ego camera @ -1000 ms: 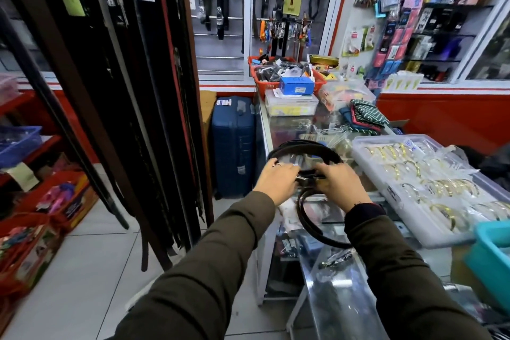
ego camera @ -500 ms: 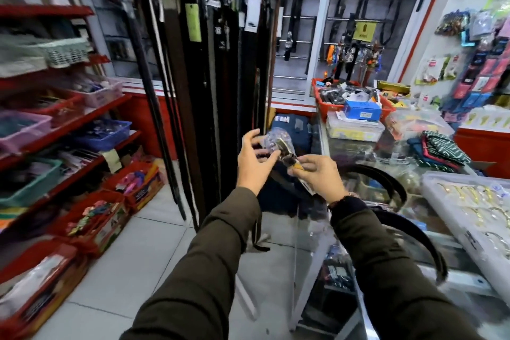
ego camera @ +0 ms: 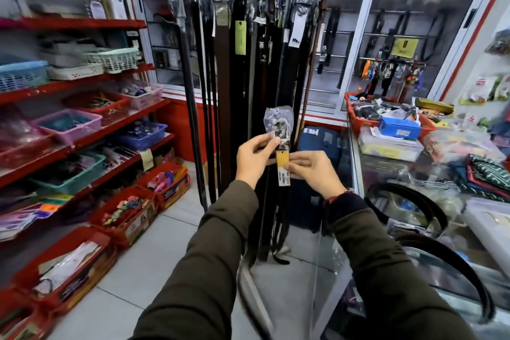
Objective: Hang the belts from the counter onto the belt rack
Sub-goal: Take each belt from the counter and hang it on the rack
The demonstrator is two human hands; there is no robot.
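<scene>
I hold a black belt upright in front of me, its buckle end wrapped in clear plastic [ego camera: 278, 124]. My left hand [ego camera: 255, 159] pinches the belt just below the buckle. My right hand [ego camera: 311, 172] grips it lower, at the yellow price tag [ego camera: 283, 167]. The strap hangs down between my arms. Straight ahead, the belt rack [ego camera: 248, 63] is full of hanging dark belts with plastic-covered buckles at its top. Two curled black belts [ego camera: 430, 207] lie on the glass counter [ego camera: 386, 168] at the right.
Red shelves [ego camera: 82, 130] with plastic baskets line the left wall, and red bins [ego camera: 124, 218] stand on the floor below. A blue suitcase [ego camera: 320, 143] stands behind the rack beside the counter. A red basket [ego camera: 358, 116] and boxes crowd the counter's far end.
I turned left from the counter toward the rack. The belt picked up off the counter now stands higher and upright in both hands, with its tag showing.
</scene>
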